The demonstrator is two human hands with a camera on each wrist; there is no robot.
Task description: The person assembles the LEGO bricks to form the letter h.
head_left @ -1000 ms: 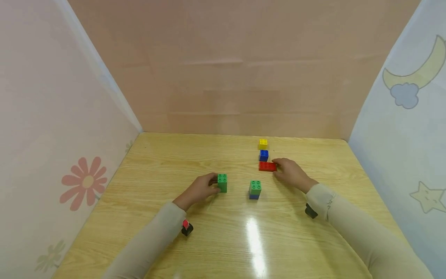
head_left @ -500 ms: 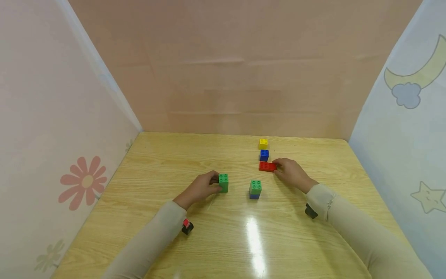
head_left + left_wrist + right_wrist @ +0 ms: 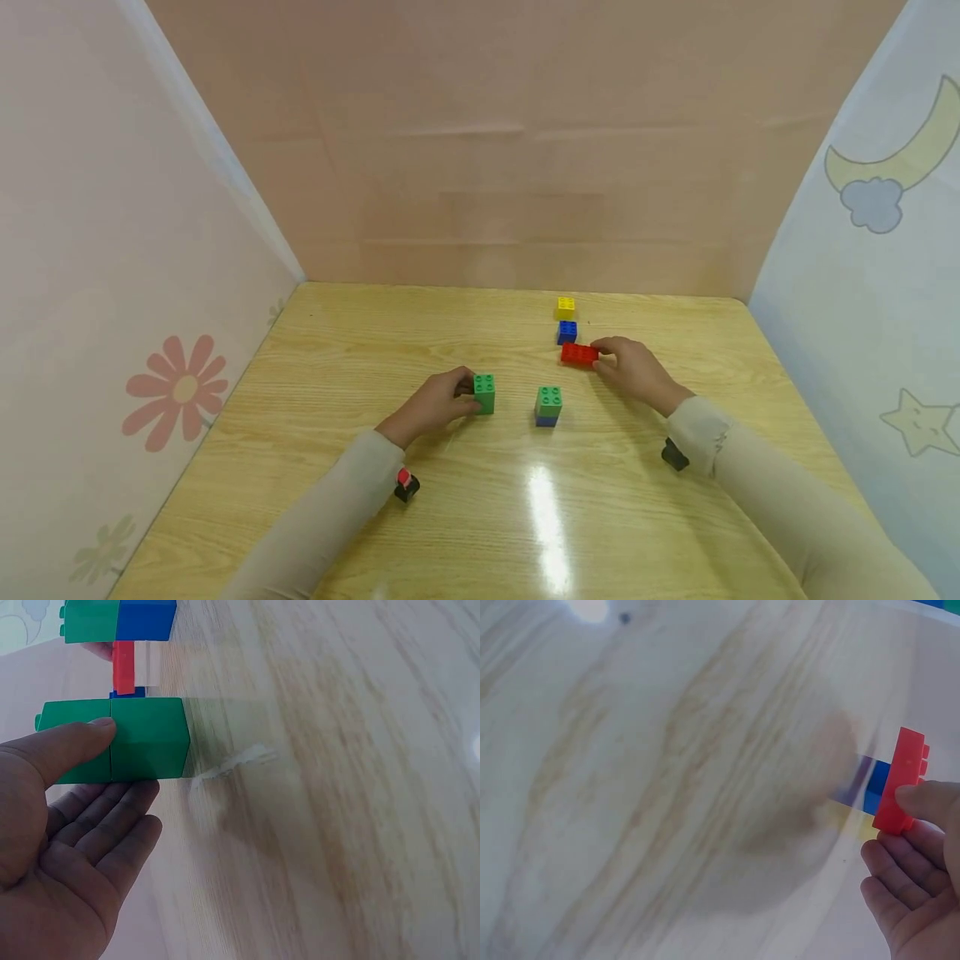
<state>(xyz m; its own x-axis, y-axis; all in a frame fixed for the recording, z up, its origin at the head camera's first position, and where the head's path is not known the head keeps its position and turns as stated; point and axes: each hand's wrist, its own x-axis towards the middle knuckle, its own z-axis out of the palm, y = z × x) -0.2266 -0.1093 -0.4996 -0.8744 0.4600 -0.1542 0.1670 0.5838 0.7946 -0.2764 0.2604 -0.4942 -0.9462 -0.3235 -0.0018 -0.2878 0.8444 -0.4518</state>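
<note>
We find a plain brownish-pink sheet backdrop at the rear, flanked by a pale left panel printed with flowers and a pale right panel printed with a moon, cloud and star. Before the backdrop lies a glossy, light wood-grain table.

Two cream sleeves reach in from the near edge, each with a small black device at the wrist.

We note the left hand gripping an upright all-green stack of two plastic bricks, studs up; the thumb presses one face near the seam, the fingers bear on the opposite side.

The right hand pinches the right end of an oblong red plastic brick between thumb and fingers, studs up. We cannot tell whether its underside meets the table.

Between the hands, nearer the person than the red brick, a green-over-blue stack of plastic bricks stands upright, untouched.

Just beyond the red brick sits a small, square-topped blue plastic brick; we cannot confirm contact between these two. Directly behind the blue one, we record a small yellow plastic brick, farthest from the person.
</note>
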